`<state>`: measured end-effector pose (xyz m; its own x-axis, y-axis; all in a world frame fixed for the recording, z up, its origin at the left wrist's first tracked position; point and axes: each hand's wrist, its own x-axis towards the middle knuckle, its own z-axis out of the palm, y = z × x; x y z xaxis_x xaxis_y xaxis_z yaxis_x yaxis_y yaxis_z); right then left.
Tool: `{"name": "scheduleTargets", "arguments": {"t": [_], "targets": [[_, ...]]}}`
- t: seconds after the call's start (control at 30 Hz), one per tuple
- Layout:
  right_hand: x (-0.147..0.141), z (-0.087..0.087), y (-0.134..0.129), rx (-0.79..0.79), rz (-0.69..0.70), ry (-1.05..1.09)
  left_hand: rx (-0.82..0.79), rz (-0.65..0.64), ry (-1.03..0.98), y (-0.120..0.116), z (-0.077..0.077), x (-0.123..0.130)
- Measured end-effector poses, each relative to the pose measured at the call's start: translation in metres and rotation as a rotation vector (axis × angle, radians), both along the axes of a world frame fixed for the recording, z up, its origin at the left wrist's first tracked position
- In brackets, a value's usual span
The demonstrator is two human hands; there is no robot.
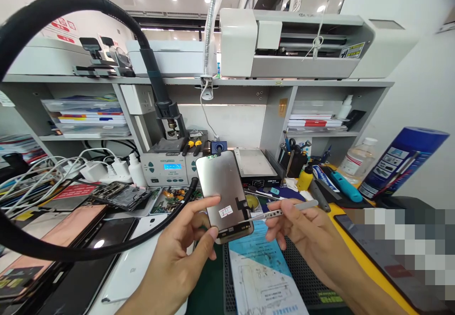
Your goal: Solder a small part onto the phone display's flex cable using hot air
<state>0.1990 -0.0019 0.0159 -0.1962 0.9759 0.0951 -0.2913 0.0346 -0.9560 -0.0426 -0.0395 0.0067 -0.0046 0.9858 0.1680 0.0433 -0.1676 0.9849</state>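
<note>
A phone screen panel (223,182) is held up near the middle, its metallic back facing the camera, with a small white label and a dark flex cable near its lower end. My left hand (186,244) grips its lower left edge between thumb and fingers. Metal tweezers (273,214) are pinched in my right hand (302,225), their tips at the panel's lower part beside the flex cable. Below the panel lies a blue and white booklet (265,277) on a dark perforated mat (309,277).
A thick black hose (88,253) loops across the left side, over phones and parts. Behind stand a soldering station (167,170) and a heating plate (254,162). At right are a blue spray can (401,163), a clear bottle (357,161) and a yellow bottle (304,178).
</note>
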Motion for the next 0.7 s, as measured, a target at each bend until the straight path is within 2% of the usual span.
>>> {"name": "scheduleTargets", "arguments": {"t": [0.13,0.47,0.7], "targets": [[0.0033,0.0046,0.0015,-0.073,-0.003,0.079,-0.035,-0.047,-0.025,0.001,0.0008,-0.0005],[0.0001,0.0025,0.0019,0.005,0.018,-0.024,-0.054,-0.095,-0.116,-0.0005,0.0058,0.0017],[0.0024,0.0037,0.0018,0.039,-0.005,-0.012,-0.056,-0.081,-0.085,-0.0025,0.0093,0.0039]]}}
